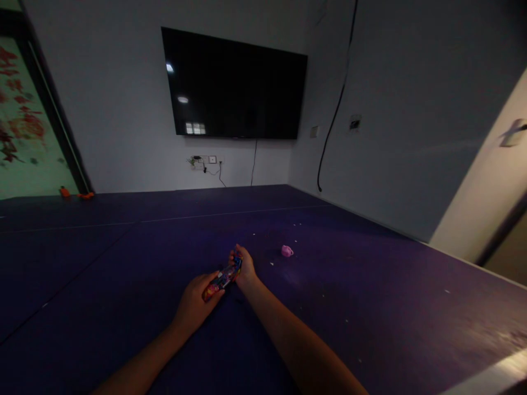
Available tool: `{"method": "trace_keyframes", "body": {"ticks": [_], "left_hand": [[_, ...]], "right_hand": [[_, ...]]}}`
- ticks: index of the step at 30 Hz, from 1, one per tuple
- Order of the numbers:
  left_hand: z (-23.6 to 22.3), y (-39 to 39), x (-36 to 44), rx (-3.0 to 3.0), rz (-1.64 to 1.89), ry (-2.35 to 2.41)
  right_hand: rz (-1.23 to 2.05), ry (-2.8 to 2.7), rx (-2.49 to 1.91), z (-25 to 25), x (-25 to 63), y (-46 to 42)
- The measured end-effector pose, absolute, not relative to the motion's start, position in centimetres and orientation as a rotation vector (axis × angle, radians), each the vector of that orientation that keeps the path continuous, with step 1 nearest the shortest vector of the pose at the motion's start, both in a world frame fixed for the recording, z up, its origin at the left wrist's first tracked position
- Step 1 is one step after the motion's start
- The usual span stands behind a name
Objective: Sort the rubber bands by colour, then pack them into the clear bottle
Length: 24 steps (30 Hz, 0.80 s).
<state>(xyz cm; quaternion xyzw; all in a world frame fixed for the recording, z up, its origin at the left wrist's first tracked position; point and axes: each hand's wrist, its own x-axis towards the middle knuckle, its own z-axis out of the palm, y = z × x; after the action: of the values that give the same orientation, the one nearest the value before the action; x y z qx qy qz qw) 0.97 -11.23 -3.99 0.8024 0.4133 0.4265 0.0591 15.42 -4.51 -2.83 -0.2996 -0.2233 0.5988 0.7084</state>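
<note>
Between my two hands is a small long toy (pixel 223 278), red and orange at its near end and blue at its far end; I cannot make out its exact kind. My left hand (pixel 194 300) is closed around the red end, thumb along its lower side. At the far end, the fingers of my right hand (pixel 246 265) curl around the blue part. The toy is tilted up toward the right, just above the purple floor mat (pixel 135 263). A small pink cup-like toy with a handle (pixel 287 250) lies on the mat, right of my right hand.
White scraps (pixel 272 264) are scattered on the mat. A large dark television (pixel 234 85) hangs on the far wall above sockets (pixel 205 160) with cables. A black cable (pixel 331 123) runs down the right wall. Orange items (pixel 85 195) lie by the door frame at left.
</note>
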Motion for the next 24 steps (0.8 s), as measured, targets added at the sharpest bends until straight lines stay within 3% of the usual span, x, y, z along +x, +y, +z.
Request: {"method": "trace_keyframes", "body": {"ticks": [24], "left_hand": [[-4.35, -10.89, 0.99, 2.451, 1.311, 1.325]], "right_hand": [[1.511, -0.332, -0.531, -2.85, 14.71, -4.74]]}}
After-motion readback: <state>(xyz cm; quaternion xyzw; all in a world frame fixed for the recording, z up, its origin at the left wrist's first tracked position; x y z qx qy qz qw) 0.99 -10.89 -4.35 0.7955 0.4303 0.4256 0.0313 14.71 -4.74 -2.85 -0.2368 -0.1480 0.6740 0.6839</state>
